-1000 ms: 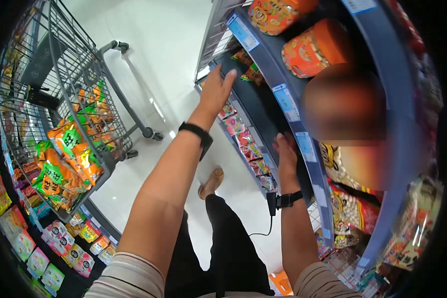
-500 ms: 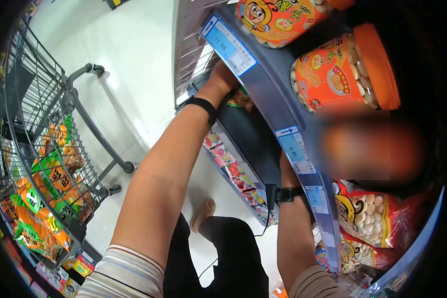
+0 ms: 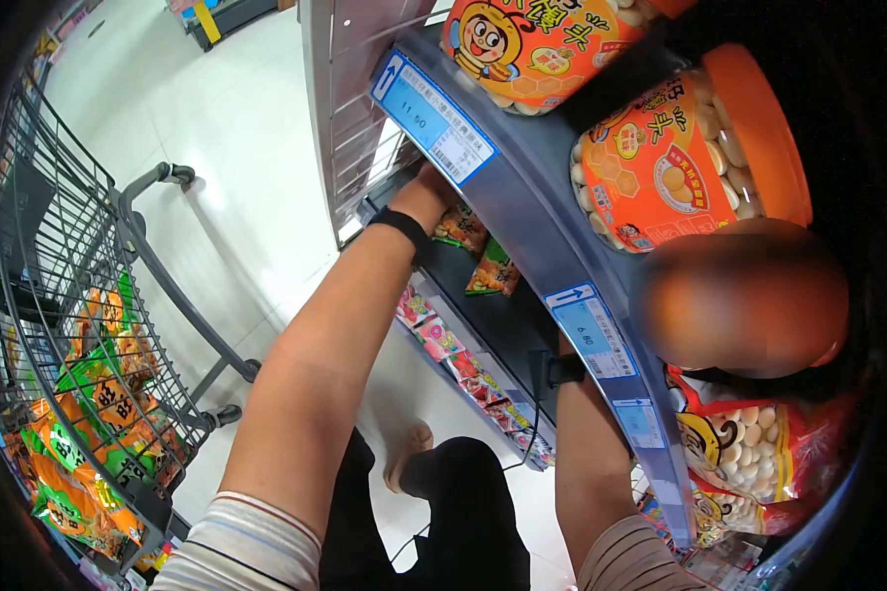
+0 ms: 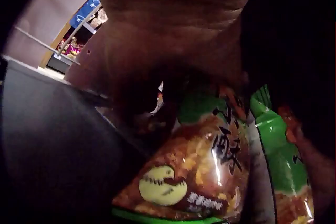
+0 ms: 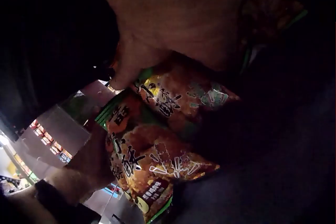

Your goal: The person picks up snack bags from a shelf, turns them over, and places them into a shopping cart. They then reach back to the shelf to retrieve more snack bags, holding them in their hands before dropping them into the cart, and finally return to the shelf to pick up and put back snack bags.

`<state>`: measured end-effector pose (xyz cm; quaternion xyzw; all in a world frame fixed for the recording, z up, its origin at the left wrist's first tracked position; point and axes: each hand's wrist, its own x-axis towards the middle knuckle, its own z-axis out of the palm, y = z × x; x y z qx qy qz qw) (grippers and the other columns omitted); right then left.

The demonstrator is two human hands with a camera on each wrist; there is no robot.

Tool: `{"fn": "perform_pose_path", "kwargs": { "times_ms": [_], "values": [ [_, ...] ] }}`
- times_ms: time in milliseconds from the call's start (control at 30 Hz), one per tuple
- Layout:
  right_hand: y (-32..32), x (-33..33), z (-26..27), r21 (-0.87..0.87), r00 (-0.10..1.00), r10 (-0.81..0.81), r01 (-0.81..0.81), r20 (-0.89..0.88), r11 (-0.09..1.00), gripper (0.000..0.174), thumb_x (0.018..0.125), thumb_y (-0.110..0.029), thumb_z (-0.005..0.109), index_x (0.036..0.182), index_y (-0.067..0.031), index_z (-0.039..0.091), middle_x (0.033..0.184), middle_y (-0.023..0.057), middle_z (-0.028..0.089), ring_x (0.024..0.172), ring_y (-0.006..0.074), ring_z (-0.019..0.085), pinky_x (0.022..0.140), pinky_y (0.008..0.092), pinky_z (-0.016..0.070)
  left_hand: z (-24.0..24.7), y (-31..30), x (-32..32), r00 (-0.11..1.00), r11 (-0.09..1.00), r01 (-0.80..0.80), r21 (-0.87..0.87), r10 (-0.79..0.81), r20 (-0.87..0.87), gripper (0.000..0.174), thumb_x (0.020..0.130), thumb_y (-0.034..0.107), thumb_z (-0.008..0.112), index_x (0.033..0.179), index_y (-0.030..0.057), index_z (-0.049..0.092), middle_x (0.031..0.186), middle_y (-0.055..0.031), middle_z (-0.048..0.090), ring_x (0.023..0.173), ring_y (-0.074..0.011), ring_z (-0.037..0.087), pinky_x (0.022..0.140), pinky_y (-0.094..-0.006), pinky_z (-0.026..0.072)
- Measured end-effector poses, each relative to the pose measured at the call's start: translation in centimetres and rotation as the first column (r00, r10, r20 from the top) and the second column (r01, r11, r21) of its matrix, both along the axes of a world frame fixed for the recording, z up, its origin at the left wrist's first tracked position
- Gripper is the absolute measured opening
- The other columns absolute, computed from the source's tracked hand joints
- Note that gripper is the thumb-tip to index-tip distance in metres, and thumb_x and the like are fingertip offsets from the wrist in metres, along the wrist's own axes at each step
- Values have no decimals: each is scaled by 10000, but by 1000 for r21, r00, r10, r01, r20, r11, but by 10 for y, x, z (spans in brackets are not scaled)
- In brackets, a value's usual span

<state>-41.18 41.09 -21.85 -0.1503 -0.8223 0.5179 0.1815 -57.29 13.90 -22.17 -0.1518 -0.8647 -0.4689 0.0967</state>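
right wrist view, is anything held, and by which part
Cannot be told: the right hand is at the green end of a shiny brown snack bag, fingers hidden.

In the head view, the floor [image 3: 236, 187] was bright with white glare, while the lower shelf [image 3: 507, 330] lay in shadow. The picture bowed and went black towards its edges, and a blocky blur hid a patch below the jar [image 3: 650, 172]. Both wrist views were dim, lit from the upper left and lower left, with highlights on the snack bags [image 4: 205, 166].
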Motion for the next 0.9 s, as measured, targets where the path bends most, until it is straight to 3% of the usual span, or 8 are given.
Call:
{"fn": "perform_pose_path", "kwargs": {
  "times_ms": [433, 533, 567, 633, 667, 733, 833, 900],
  "values": [
    [-11, 2, 5, -45, 999, 35, -34, 25, 998, 539, 967, -287, 730, 1402, -31, 541, 1384, 115, 585, 1239, 239, 593, 1051, 386, 504, 10, 59, 81, 966, 934, -94, 345, 1, 259, 289, 852, 239, 699, 1094, 85, 730, 1189, -138, 701, 1147, -333, 647, 980, -379, 519],
    [-9, 10, 11, -54, 998, 45, -43, 39, 998, 533, 971, -288, 724, 1401, -30, 543, 1384, 115, 586, 1238, 239, 595, 1050, 385, 504, -19, 83, 87, 913, 733, -261, 628, -24, 408, 290, 835, 239, 722, 1076, 77, 726, 1164, -139, 699, 1129, -341, 649, 947, -372, 533],
    [-8, 12, 12, -60, 998, 47, -45, 42, 997, 531, 972, -289, 721, 1400, -30, 544, 1384, 115, 587, 1238, 239, 595, 1049, 384, 504, -28, 87, 84, 949, 804, -218, 554, 41, 313, 299, 832, 238, 727, 1082, 74, 722, 1157, -144, 699, 1122, -345, 651, 931, -371, 538],
    [-5, 17, 17, -66, 997, 52, -48, 51, 997, 527, 975, -290, 717, 1399, -29, 545, 1384, 115, 588, 1237, 238, 596, 1048, 383, 504, -44, 101, 81, 945, 747, -283, 602, 109, 309, 319, 833, 242, 734, 1102, 71, 713, 1156, -151, 697, 1112, -350, 654, 914, -367, 543],
    [-3, 20, 19, -71, 997, 53, -49, 54, 996, 525, 976, -290, 715, 1399, -29, 546, 1384, 115, 589, 1237, 238, 596, 1047, 383, 504, -51, 113, 79, 909, 598, -382, 705, 104, 405, 331, 837, 246, 735, 1117, 72, 707, 1162, -154, 695, 1110, -351, 655, 912, -366, 543],
    [3, 25, 24, -70, 997, 51, -47, 55, 996, 521, 979, -291, 711, 1398, -29, 547, 1384, 115, 590, 1236, 238, 597, 1046, 382, 504, -30, 111, 86, 862, 467, -463, 753, 41, 504, 352, 853, 259, 727, 1151, 75, 695, 1187, -154, 688, 1121, -349, 650, 928, -363, 535],
    [13, 34, 31, -75, 997, 46, -41, 61, 996, 515, 983, -292, 705, 1397, -28, 550, 1385, 115, 592, 1235, 238, 598, 1044, 380, 504, -18, 112, 94, 923, 676, -298, 674, 25, 383, 362, 898, 284, 684, 1202, 88, 681, 1246, -141, 676, 1165, -329, 634, 980, -359, 514],
    [26, 42, 38, -72, 997, 35, -30, 63, 997, 511, 986, -293, 700, 1396, -28, 551, 1385, 115, 593, 1234, 238, 599, 1043, 379, 504, -52, 135, 84, 989, 891, -132, 435, 88, 120, 346, 937, 291, 636, 1223, 102, 681, 1278, -126, 669, 1195, -303, 622, 1012, -361, 498]
  ]
}}
